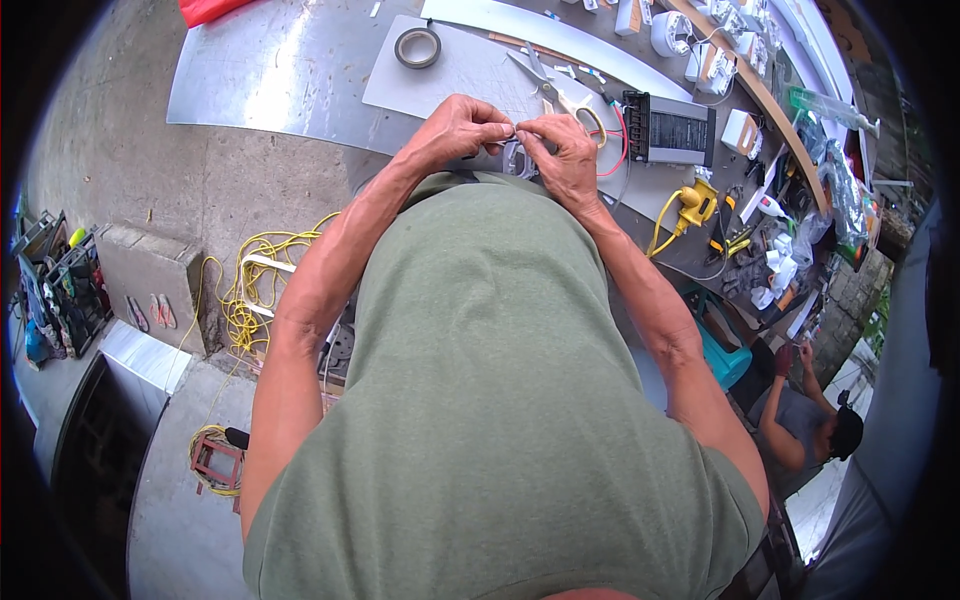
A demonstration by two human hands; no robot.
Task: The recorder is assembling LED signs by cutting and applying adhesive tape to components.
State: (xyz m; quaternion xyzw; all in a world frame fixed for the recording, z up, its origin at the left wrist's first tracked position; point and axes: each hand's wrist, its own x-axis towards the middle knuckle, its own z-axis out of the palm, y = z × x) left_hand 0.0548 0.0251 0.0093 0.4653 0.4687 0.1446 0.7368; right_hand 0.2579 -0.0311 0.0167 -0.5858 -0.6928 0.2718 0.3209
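I see my left hand and right hand pinched together on a thin wire just above the grey surface, so the fiddly joining looks mid-way, not finished. Scissors lie just beyond; white boxes sit right of a black power unit, and 1 tape roll lies farther back.

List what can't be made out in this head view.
- The small item pinched between left hand and right hand: too small, covered by fingertips.
- The grey part below the hands: mostly hidden by them and the green shirt.
- Bench clutter at right: small, warped by the fisheye rim.
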